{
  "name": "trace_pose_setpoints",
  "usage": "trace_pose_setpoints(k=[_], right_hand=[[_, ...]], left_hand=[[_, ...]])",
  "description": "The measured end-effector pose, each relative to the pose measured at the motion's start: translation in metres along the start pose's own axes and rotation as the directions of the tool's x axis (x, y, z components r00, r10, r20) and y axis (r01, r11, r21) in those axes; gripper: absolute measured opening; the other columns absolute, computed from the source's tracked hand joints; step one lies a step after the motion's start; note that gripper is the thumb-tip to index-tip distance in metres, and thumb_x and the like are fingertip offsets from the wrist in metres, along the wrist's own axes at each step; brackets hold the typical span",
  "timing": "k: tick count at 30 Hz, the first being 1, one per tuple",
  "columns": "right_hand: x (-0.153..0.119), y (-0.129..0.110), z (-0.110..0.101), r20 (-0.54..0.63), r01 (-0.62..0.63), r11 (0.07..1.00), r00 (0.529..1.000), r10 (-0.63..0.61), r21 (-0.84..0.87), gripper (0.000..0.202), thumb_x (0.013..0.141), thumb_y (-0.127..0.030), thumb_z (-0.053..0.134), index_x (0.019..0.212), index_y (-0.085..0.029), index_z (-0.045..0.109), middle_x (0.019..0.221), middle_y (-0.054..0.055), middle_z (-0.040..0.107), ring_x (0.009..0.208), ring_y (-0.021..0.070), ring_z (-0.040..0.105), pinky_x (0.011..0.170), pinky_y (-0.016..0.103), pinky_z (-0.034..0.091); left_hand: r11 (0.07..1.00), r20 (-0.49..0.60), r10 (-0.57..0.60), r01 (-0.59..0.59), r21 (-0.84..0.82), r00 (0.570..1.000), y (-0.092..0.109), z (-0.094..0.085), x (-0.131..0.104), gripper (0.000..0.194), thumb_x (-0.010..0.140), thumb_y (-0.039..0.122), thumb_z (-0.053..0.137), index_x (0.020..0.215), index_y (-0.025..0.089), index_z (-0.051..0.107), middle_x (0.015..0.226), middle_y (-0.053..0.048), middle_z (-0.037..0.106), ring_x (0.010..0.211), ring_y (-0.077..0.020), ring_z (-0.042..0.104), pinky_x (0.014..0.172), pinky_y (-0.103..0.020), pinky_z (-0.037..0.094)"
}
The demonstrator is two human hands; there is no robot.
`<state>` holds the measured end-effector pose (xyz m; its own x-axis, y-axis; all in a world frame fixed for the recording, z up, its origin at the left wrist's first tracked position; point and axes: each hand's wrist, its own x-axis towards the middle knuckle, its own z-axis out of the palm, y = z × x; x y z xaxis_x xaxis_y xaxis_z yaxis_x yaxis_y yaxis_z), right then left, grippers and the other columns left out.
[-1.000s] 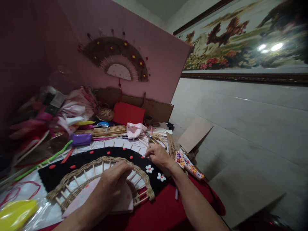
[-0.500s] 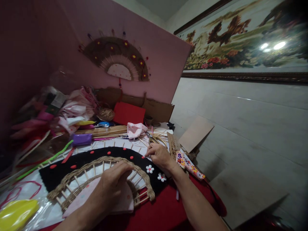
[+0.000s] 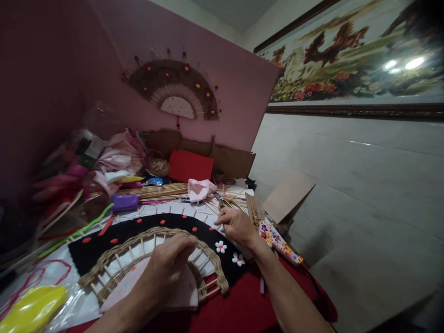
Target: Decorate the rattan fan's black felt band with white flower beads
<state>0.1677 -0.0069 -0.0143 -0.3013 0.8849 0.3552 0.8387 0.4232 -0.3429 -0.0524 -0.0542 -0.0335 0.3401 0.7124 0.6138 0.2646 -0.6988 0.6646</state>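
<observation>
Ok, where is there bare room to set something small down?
The red cloth lies bare between the right end of the black-and-tan woven fan and the right forearm. A narrower strip of it shows beyond that forearm. Behind the fan it is crowded: thin wooden sticks, gold-handled scissors, crumpled pink dotted fabric.

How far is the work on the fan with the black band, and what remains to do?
Looks done: the black band and woven rope are on the fan, with two white flowers at its right end. In hand: the right hand works beside the nearest red dot; what it pinches is unclear. Probably left: petals around the red dots further left, which look bare.
</observation>
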Motion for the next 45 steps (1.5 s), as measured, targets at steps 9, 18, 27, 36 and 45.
trace_pose_setpoints(k=[9, 18, 27, 36, 45], right_hand=[[-0.001, -0.012, -0.004, -0.149, 0.058, 0.983, 0.988, -0.032, 0.173, 0.027, 0.075, -0.01, 0.051, 0.092, -0.021, 0.069, 0.085, 0.003, 0.063, 0.072, 0.0136, 0.055, 0.069, 0.025, 0.042], [-0.016, -0.055, -0.011, -0.183, 0.256, 0.798, 0.966, -0.184, 0.545, 0.009, 0.082, -0.024, 0.056, 0.081, -0.019, 0.062, 0.078, 0.003, 0.059, 0.074, 0.0135, 0.054, 0.065, 0.024, 0.043], [-0.016, -0.059, -0.001, -0.158, 0.324, 0.752, 0.945, -0.287, 0.573, 0.013, 0.08, -0.023, 0.06, 0.091, -0.017, 0.064, 0.078, 0.003, 0.059, 0.069, 0.0126, 0.052, 0.061, 0.025, 0.042], [-0.017, -0.059, 0.0, -0.127, 0.316, 0.762, 0.946, -0.298, 0.565, 0.011, 0.079, -0.02, 0.061, 0.089, -0.015, 0.064, 0.075, 0.003, 0.058, 0.065, 0.0115, 0.05, 0.059, 0.024, 0.041], [-0.018, -0.061, 0.0, -0.121, 0.337, 0.783, 0.939, -0.322, 0.523, 0.005, 0.081, -0.018, 0.058, 0.078, -0.014, 0.06, 0.071, 0.002, 0.057, 0.067, 0.0119, 0.051, 0.062, 0.024, 0.04]], left_hand=[[0.36, 0.266, -0.563, 0.522, -0.773, 0.783, 0.013, -0.007, 0.008, 0.035, 0.071, 0.023, 0.067, 0.104, 0.014, 0.058, 0.091, -0.007, 0.064, 0.068, -0.0108, 0.059, 0.052, -0.019, 0.042], [0.284, 0.316, -0.575, 0.547, -0.788, 0.754, 0.015, -0.005, 0.009, 0.027, 0.071, 0.026, 0.068, 0.094, 0.015, 0.061, 0.074, -0.004, 0.065, 0.066, -0.0122, 0.06, 0.056, -0.022, 0.044], [0.33, 0.266, -0.504, 0.468, -0.82, 0.822, 0.018, -0.004, 0.009, 0.025, 0.069, 0.02, 0.07, 0.087, 0.016, 0.053, 0.072, 0.0, 0.06, 0.059, -0.0101, 0.058, 0.054, -0.021, 0.041], [0.363, 0.281, -0.47, 0.474, -0.802, 0.836, 0.013, -0.001, 0.006, 0.025, 0.07, 0.019, 0.069, 0.086, 0.016, 0.05, 0.069, 0.001, 0.057, 0.056, -0.0087, 0.055, 0.05, -0.019, 0.038], [0.363, 0.292, -0.54, 0.531, -0.766, 0.79, 0.018, -0.002, 0.008, 0.027, 0.067, 0.025, 0.071, 0.085, 0.015, 0.054, 0.071, 0.001, 0.058, 0.056, -0.0082, 0.053, 0.051, -0.021, 0.039]])
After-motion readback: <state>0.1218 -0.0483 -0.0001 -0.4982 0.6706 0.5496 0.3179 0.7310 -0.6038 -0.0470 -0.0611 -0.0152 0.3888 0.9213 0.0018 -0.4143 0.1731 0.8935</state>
